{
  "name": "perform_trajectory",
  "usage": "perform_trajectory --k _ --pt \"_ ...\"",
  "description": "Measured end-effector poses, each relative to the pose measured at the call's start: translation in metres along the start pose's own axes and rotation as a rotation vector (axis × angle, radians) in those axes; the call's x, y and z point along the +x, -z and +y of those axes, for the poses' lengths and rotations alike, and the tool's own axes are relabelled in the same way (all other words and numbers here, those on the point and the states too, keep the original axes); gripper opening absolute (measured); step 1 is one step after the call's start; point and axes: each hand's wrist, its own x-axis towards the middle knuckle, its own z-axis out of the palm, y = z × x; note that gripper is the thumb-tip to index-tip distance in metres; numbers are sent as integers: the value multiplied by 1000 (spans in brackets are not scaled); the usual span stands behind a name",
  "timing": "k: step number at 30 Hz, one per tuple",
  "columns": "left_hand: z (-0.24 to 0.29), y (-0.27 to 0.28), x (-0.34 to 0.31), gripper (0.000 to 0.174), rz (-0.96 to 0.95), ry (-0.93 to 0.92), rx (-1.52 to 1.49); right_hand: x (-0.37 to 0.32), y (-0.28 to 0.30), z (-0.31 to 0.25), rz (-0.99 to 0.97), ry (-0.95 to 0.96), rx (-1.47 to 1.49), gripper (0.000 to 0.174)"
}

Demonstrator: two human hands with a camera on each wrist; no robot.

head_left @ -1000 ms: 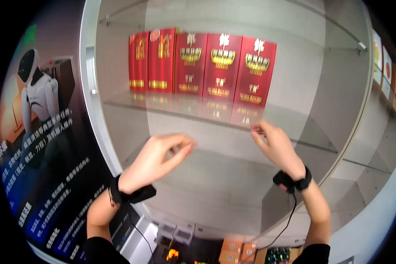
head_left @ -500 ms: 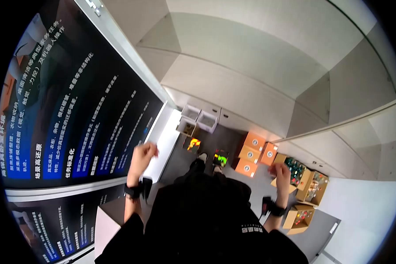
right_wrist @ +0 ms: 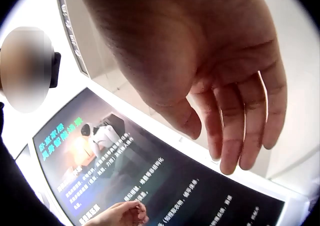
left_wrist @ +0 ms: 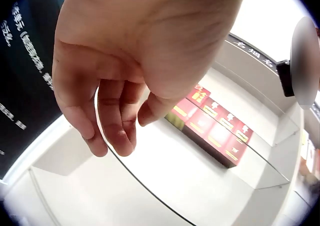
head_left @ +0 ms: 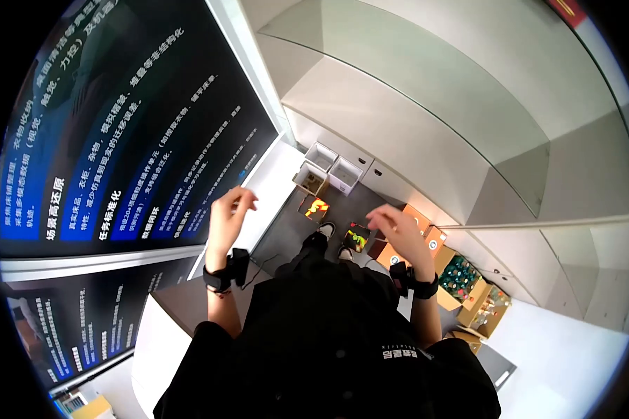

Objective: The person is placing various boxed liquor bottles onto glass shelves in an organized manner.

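Left wrist view: red boxes (left_wrist: 215, 126) stand shelved at four o'clock, seemingly done. Head view: left hand (head_left: 229, 218) and right hand (head_left: 402, 236) have released, empty fingers; bottles (head_left: 460, 274) at four o'clock sit unshelved, boxed.

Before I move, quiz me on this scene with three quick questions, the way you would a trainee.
1. True or false: the left hand and the right hand are both empty.
2. In the left wrist view, what is in the cabinet? (a) shoes (b) red boxes (c) white bins
3. Fill in the blank: in the right wrist view, the dark poster pictures a white ____.

Key: 1 true; 2 b, red boxes; 3 robot.
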Motion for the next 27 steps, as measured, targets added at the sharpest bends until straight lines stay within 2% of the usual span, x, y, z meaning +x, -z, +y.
perform_trajectory --k 2,4,7,10,12,14,16,18,20,22,26,27 --pt "-25 17 -13 21 82 101 24 4 -6 17 -143 -85 -21 20" --pt "-39 21 -23 22 120 195 47 15 -6 31 -203 -168 -50 22" --pt "-57 6 -27 20 88 309 34 41 -9 64 -283 -289 -1 23" --pt "-82 -21 -24 14 29 405 -98 82 -24 143 -397 -450 -27 22" --pt "-98 -38 -22 14 10 394 -98 113 -43 198 -396 -505 -57 23" --pt "-108 -51 -23 12 2 459 -112 148 -62 253 -482 -486 -227 22" --pt "-127 -61 -29 11 3 464 -98 184 -81 341 -699 -48 -562 23" --pt "-139 -66 -35 10 -11 530 -90 220 -109 379 -845 -7 -1184 26" --pt "-152 -69 -47 10 -10 619 -88 240 -129 421 -511 -470 -976 30" --pt "-175 -75 -61 10 -12 658 -73 261 -150 426 -389 -481 -936 33" --pt "-209 -89 -79 11 27 780 -41 295 -193 461 -382 -548 -1017 32" --pt "-217 -92 -83 11 24 815 -25 302 -199 475 -458 -530 -1095 30"
